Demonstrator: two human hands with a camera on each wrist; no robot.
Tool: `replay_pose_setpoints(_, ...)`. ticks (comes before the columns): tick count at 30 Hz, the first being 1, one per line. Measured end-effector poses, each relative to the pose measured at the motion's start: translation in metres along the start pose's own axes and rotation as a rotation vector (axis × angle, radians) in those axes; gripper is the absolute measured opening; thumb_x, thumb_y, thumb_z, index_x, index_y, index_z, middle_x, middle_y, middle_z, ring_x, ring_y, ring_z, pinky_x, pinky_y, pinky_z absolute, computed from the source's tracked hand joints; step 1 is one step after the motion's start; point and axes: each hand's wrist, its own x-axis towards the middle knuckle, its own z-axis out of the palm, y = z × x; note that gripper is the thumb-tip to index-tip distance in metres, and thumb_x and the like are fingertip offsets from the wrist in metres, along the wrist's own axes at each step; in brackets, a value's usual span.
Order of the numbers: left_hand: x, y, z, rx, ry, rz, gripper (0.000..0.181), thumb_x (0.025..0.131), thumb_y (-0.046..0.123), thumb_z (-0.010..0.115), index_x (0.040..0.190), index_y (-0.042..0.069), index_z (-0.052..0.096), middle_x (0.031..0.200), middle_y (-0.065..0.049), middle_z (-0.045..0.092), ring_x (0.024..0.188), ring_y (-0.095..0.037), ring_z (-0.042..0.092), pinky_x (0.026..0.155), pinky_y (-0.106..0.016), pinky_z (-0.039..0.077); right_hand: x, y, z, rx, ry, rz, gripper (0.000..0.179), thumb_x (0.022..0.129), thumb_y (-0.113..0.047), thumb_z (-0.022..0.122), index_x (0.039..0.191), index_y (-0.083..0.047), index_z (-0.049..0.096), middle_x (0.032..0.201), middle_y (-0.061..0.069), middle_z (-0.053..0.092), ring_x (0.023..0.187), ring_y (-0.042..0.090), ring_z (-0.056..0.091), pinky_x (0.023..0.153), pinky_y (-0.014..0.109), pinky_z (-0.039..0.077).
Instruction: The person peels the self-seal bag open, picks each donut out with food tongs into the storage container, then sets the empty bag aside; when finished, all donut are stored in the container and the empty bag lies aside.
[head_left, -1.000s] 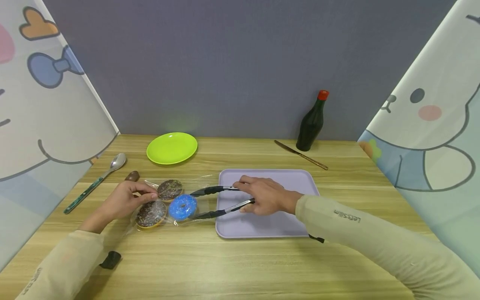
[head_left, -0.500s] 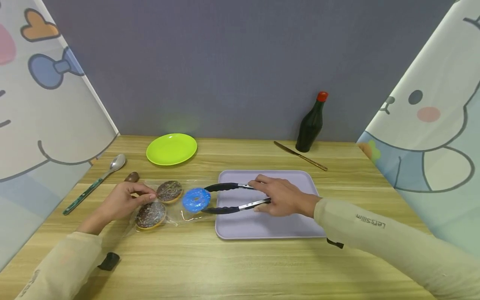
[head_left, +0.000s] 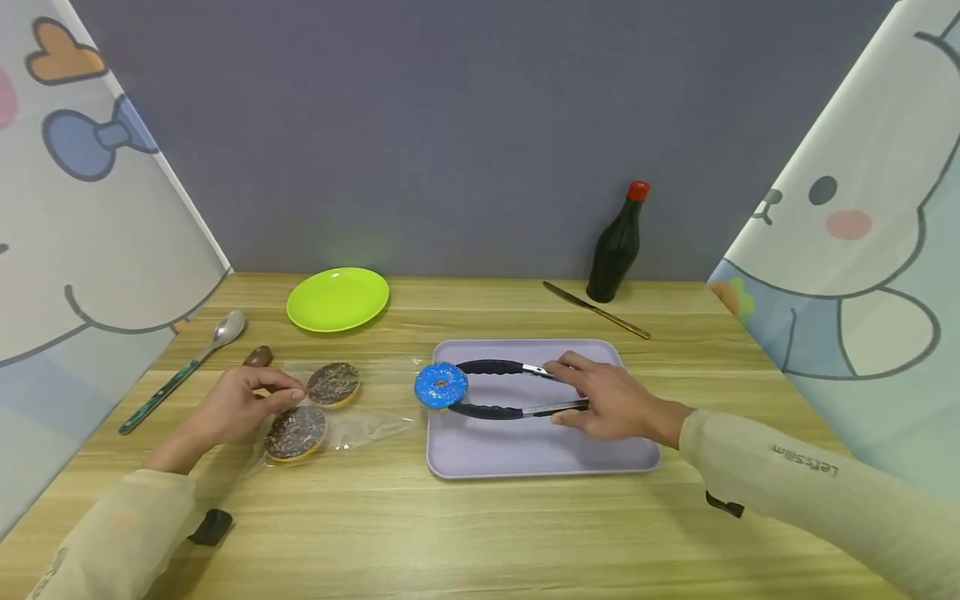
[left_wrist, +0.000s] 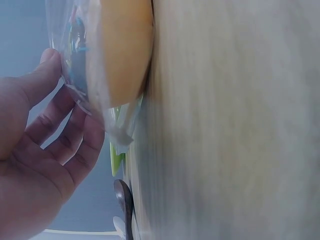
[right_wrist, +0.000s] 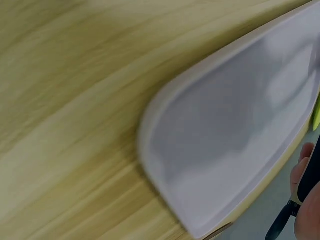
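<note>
In the head view my right hand (head_left: 611, 400) grips black-and-steel tongs (head_left: 487, 412) above the lavender tray (head_left: 480, 458). Between the tong tips is a blue sprinkled donut (head_left: 441, 386), over the tray's left edge. My left hand (head_left: 240, 406) pinches a clear plastic bag (head_left: 367, 429) on the table at the left. Two chocolate sprinkled donuts (head_left: 333, 384) lie in or on that bag; the nearer chocolate donut (head_left: 296, 433) is just below my fingertips. The left wrist view shows the thumb and fingers at the film, with an orange-tan donut underside (left_wrist: 125, 50) beside them.
A lime green plate (head_left: 338, 300) sits at the back left. Left of my left hand lie a spoon with a green handle (head_left: 180, 375) and a brown spoon (head_left: 258, 357). At the back right a knife (head_left: 596, 309) lies before a dark bottle with a red cap (head_left: 615, 246).
The tongs have carried the blue donut rightward, off the bag to the tray's left edge. My right hand moved right with them; the left hand stays at the bag.
</note>
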Motion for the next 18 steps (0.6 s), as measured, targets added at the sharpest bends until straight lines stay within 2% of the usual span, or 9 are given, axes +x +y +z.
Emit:
replay_pose_setpoints(9,-0.002,-0.001,-0.001,0.011,0.001,-0.017,0.003,0.084,0.006,0.072,0.086,0.006,0.074,0.083,0.003,0.069,0.073,-0.004,0.059,0.059,-0.023,0.049,-0.014,0.014,0.002,-0.021,0.037,-0.002,0.061,0.08,-0.035,0.074,0.129,-0.004,0.054,0.111,0.001,0.053,0.068,0.009,0.05,0.058,0.027,0.043)
replay_pose_setpoints(18,-0.001,0.0,-0.001,0.0,0.003,-0.021,0.004,0.084,0.005,0.072,0.087,0.006,0.074,0.084,0.001,0.069,0.072,-0.005,0.06,0.06,-0.022,0.049,-0.022,0.024,0.008,-0.054,0.052,0.038,0.062,0.077,-0.033,0.077,0.127,-0.005,0.055,0.109,0.001,0.053,0.074,0.011,0.051,0.06,0.029,0.045)
